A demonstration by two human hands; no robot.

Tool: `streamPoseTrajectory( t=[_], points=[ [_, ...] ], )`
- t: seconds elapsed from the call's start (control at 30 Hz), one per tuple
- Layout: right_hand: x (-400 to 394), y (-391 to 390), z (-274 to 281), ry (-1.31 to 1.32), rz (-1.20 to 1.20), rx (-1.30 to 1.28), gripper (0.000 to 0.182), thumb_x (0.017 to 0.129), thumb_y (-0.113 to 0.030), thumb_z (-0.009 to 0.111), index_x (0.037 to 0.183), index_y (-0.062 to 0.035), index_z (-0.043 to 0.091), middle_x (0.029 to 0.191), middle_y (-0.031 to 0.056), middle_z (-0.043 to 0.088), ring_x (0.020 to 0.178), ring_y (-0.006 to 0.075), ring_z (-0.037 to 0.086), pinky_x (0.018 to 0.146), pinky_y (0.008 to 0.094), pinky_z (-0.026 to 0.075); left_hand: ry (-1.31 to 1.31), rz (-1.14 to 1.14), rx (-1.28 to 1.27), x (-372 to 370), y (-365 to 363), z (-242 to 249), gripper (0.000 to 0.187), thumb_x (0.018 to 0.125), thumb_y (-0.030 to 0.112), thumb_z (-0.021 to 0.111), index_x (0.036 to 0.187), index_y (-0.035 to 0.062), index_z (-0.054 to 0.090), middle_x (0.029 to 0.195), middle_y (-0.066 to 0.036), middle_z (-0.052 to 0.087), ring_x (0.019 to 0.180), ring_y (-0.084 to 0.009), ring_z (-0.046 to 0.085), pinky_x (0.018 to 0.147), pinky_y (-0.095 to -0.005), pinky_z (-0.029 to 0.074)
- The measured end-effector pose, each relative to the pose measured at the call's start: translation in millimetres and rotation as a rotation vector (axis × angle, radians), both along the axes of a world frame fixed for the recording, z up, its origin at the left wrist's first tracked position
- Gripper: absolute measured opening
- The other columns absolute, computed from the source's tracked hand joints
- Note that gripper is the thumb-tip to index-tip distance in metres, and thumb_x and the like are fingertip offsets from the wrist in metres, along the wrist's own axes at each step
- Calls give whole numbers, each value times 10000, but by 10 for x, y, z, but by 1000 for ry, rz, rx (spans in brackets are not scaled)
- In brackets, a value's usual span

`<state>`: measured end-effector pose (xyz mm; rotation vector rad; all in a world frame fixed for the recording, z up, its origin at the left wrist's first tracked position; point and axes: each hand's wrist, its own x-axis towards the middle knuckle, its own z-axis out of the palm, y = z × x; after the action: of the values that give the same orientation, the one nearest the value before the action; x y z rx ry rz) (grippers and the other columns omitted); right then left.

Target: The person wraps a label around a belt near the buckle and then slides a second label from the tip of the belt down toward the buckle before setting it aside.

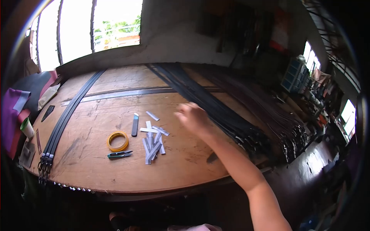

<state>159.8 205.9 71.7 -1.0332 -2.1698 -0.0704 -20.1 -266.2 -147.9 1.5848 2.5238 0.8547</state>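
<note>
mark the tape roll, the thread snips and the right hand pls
tape roll [117,141]: head view, on its yellow ring.
thread snips [119,154]: head view, mid-handle.
right hand [194,117]: head view, back of hand.

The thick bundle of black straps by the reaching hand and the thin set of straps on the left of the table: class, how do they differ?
The thick bundle of black straps holds many straps; the thin set of straps holds only a few. The bundle lies under the right hand; the thin set lies untouched, far from it. The bundle runs toward the table's right edge, the thin set toward its left. Both are dark, long and end in metal fittings at the near edge.
</note>
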Motion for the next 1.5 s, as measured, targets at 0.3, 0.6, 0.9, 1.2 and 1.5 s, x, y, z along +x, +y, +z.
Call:
streamPoseTrajectory(
  t=[0.3,0.6,0.9,1.2,1.5],
  points=[
    [2463,-291,-199,-268,-721,-166,403,890,-370,799,1101,-33,729,1157,152,662,1180,342,601,960,468,550,50,-42,-41,109,128,298,158,922,206,651,942,97,763,959,-143,760,836,-373,715,795,-470,564],
    [2430,-194,-108,-413,-725,-190,466,795,-386,879,1097,-67,724,1223,122,629,1274,346,525,1028,517,485,-100,-178,167,186,365,135,95,875,85,677,931,60,749,929,-161,750,856,-372,719,765,-457,572],
    [1737,-788,59,-796,-310,132,353,793,-43,748,1108,-39,589,1015,116,662,991,290,669,866,412,523,-15,-467,674,434,1324,1269,305,755,-38,809,1039,35,725,722,-92,620,579,-266,587,522,-367,477],
    [1067,-1412,331,-662,376,-440,371,891,-14,626,1261,5,638,1087,167,709,1057,332,681,886,418,568,40,-30,314,199,2718,1458,263,876,199,789,1064,59,671,968,-124,645,857,-361,674,742,-473,552],
    [1276,-854,315,-792,579,-550,758,649,-52,877,1364,-131,639,1530,101,490,1491,346,377,1237,478,331,-193,-18,400,90,2690,1371,150,958,207,696,939,65,655,926,-148,676,831,-387,684,707,-500,530]
  ],
)
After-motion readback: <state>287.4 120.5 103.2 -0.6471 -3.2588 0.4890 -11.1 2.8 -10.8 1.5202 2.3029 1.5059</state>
